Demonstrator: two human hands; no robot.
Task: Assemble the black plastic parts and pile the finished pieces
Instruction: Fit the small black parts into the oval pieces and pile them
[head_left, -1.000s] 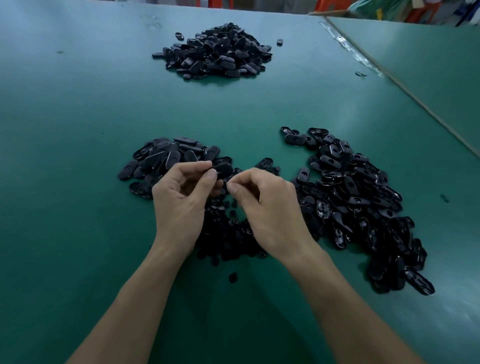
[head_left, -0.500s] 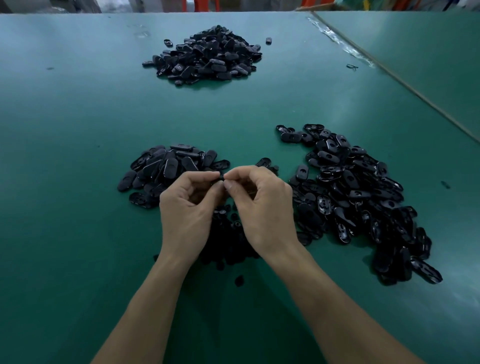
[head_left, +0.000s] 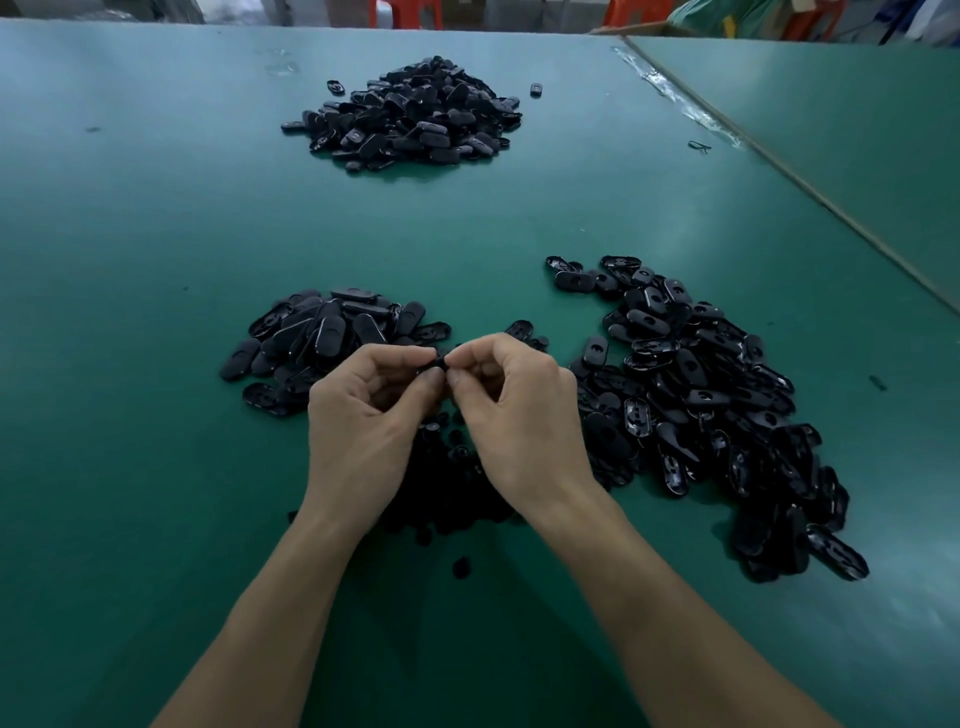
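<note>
A green table (head_left: 156, 260) fills our view, with orange chairs (head_left: 405, 13) beyond its far edge. We count four heaps of black parts, placed here from the part we hold. The widest heap (head_left: 701, 405) spreads to its right, the far pile (head_left: 410, 117) sits well beyond it, a left heap (head_left: 322, 338) of oval covers lies just left of it, and a low heap (head_left: 447, 483) of small pieces lies beneath it. Our two hands were apart a second ago and now meet. The left hand (head_left: 358, 431) and right hand (head_left: 524, 421) each pinch the one small black part (head_left: 440, 364) at the fingertips. One stray piece (head_left: 461, 567) lies nearer us.
</note>
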